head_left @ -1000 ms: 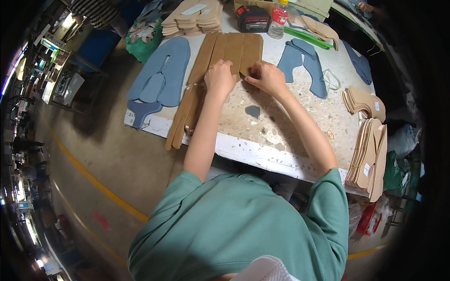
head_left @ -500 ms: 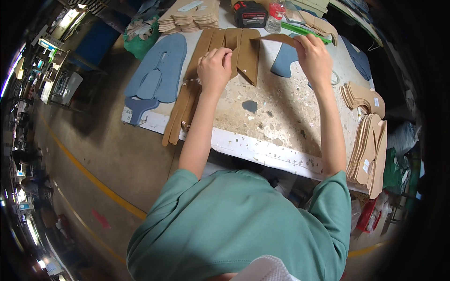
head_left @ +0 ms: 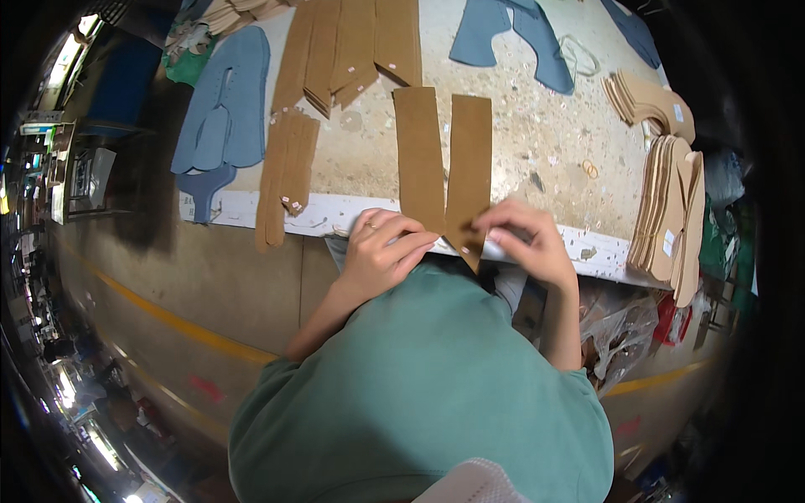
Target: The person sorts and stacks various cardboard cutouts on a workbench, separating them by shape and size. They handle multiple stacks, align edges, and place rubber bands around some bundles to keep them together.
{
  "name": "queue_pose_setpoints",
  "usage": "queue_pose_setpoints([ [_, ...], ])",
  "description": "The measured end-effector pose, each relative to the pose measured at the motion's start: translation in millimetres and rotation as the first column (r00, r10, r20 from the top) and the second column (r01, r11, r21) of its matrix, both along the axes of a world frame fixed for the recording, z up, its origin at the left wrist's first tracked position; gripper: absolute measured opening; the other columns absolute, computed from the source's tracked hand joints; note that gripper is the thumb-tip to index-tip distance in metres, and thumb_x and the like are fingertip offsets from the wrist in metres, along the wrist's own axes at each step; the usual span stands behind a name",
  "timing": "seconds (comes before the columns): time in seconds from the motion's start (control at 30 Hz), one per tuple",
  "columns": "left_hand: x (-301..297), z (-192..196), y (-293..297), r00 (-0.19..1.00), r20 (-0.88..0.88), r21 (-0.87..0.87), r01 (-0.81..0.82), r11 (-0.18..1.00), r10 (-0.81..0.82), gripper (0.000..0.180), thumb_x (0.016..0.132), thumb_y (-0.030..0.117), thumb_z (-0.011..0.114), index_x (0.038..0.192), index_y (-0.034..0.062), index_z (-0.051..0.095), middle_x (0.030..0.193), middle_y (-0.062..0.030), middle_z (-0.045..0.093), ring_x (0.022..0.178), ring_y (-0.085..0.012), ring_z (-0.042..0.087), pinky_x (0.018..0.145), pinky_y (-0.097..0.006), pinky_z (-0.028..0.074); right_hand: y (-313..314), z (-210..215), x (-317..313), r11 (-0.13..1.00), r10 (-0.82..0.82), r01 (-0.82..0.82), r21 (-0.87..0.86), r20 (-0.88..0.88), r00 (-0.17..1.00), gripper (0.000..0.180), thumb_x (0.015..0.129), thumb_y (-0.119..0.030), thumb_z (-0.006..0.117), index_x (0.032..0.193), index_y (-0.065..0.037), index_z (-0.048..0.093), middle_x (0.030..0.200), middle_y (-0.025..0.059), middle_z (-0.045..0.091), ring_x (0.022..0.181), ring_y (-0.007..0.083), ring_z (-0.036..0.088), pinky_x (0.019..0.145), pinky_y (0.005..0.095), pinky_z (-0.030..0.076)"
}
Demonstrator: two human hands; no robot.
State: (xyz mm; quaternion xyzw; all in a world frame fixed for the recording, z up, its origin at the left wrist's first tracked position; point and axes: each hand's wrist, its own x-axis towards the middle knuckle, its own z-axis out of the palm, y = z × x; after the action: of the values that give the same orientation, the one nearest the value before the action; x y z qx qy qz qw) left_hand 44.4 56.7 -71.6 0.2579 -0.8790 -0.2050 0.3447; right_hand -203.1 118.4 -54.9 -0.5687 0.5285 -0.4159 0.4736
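Observation:
Two flat brown strips with slanted ends lie side by side at the table's near edge, a narrow gap between them. On the left strip (head_left: 419,159), near its lower end, my left hand (head_left: 384,253) is closed, thumb and fingers pressed together. Over the lower part of the right strip (head_left: 470,155) is my right hand (head_left: 535,243), its fingers stretched out and thumb apart, slightly blurred. The pointed tip of that strip hangs past the edge. Further off lie more overlapping brown strips (head_left: 352,42), with a narrower bunch of strips (head_left: 289,163) to the left.
Blue-grey cut pieces (head_left: 222,109) lie at the table's left, and another blue-grey piece (head_left: 541,50) at the far middle. Stacks of tan pieces (head_left: 658,210) line the right side. Rubber bands (head_left: 590,170) and scraps dot the speckled tabletop (head_left: 537,142).
Both hands have come back from the far strips to the near edge. Two brown strips now lie there side by side. The view has shifted, so the far table items sit higher.

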Motion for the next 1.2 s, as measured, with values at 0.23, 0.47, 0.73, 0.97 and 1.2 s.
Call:
queue_pose_setpoints([
  [0.23, 31, 0, 18, 0.945, 0.221, 0.848, -0.309, 0.431, 0.243, 0.013, 0.09, 0.006, 0.062, 0.079, 0.0014, 0.058, 0.073, -0.0116, 0.068, 0.066, -0.0088, 0.066, 0.054, -0.024, 0.049, -20, -10, -6, 0.858, -0.509, 0.452, 0.242, 0.3, 0.807, 0.044, 0.096, -0.015, 0.055, 0.139, -0.008, 0.045, 0.134, 0.0126, 0.051, 0.126, 0.0207, 0.048, 0.097, 0.0355, 0.048],
  [0.47, 24, 0, 12, 0.913, -0.161, 0.907, -0.013, 0.421, 0.375, 0.011, 0.089, 0.001, 0.061, 0.099, 0.0005, 0.056, 0.099, -0.0075, 0.066, 0.082, -0.0127, 0.066, 0.069, -0.023, 0.052, -39, -19, 19, 0.865, -0.499, 0.476, 0.16, 0.377, 0.78, 0.051, 0.095, -0.01, 0.055, 0.143, -0.01, 0.039, 0.137, 0.0123, 0.046, 0.123, 0.0185, 0.048, 0.094, 0.0338, 0.049],
  [0.73, -12, -2, -24, 0.977, -0.04, 0.703, -0.121, 0.701, 0.209, 0.045, 0.084, -0.004, 0.062, 0.128, 0.0021, 0.055, 0.127, -0.0104, 0.051, 0.087, -0.0104, 0.062, 0.068, -0.021, 0.054, -26, -32, 19, 0.952, -0.304, 0.295, 0.079, 0.161, 0.939, 0.042, 0.084, 0.005, 0.063, 0.125, 0.0, 0.059, 0.117, 0.0077, 0.056, 0.072, 0.0032, 0.056, 0.064, 0.0173, 0.046],
  [0.97, -11, 0, -15, 0.994, -0.054, 0.752, -0.025, 0.658, 0.1, 0.049, 0.084, -0.007, 0.061, 0.131, 0.0025, 0.054, 0.13, -0.0094, 0.049, 0.087, -0.0078, 0.06, 0.068, -0.018, 0.053, -9, -28, -7, 0.915, -0.403, 0.398, 0.061, 0.113, 0.908, 0.046, 0.082, 0.009, 0.062, 0.126, -0.001, 0.06, 0.117, 0.0057, 0.056, 0.07, 0.0019, 0.052, 0.062, 0.0158, 0.044],
  [1.2, -21, 1, -17, 0.989, -0.029, 0.726, -0.079, 0.683, 0.145, 0.044, 0.083, -0.003, 0.065, 0.126, 0.0036, 0.058, 0.127, -0.0109, 0.05, 0.087, -0.0131, 0.061, 0.071, -0.024, 0.053, -16, -30, 12, 0.929, -0.369, 0.37, -0.001, 0.044, 0.928, 0.043, 0.081, 0.003, 0.065, 0.123, -0.006, 0.063, 0.111, 0.0041, 0.059, 0.072, 0.0055, 0.054, 0.059, 0.0182, 0.044],
])
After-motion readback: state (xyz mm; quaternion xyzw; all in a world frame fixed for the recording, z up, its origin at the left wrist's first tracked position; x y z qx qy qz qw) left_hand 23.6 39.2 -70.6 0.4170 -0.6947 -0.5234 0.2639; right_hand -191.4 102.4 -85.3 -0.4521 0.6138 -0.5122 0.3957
